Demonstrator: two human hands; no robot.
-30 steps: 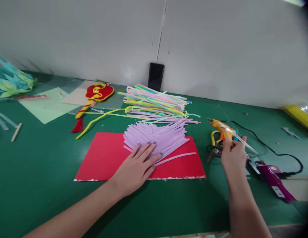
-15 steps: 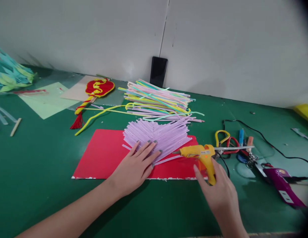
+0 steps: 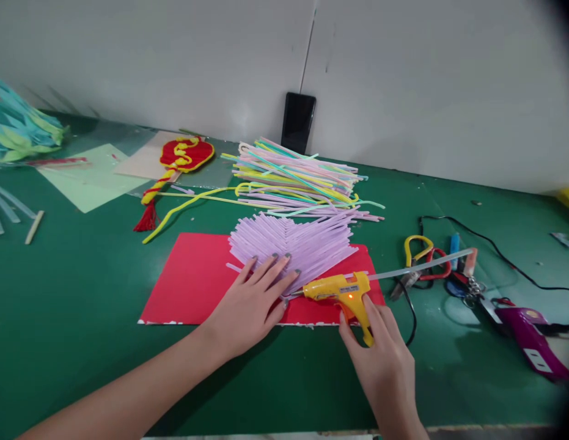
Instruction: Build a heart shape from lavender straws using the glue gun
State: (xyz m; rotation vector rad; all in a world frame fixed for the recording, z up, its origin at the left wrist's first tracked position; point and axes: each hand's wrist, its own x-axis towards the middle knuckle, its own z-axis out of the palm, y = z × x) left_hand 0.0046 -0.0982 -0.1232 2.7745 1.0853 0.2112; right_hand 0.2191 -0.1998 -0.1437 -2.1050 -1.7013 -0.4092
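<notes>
My left hand [image 3: 254,305] lies flat with fingers stretched over the lower part of a heart-like shape made of purple pipe cleaners [image 3: 307,244]. Beneath it is a red sheet [image 3: 192,275] with a ragged white front edge. My right hand [image 3: 380,354] is wrapped round the handle of a yellow glue gun [image 3: 337,288], whose small orange light glows. Its nozzle points left, close to my left fingertips and the lower purple strips. A long clear glue stick [image 3: 422,266] sticks out of the gun's back end.
Behind the sheet lies a pile of coloured pipe cleaners [image 3: 293,177], with a black phone [image 3: 299,122] leaning on the wall. A red and yellow fan-shaped ornament [image 3: 187,154] is at back left. Scissors [image 3: 417,252], a black cord [image 3: 488,241] and a purple power strip [image 3: 529,336] lie right.
My right hand has moved left with the glue gun, bringing its nozzle to the lower purple strips beside my left hand. The left hand stays pressed on the shape.
</notes>
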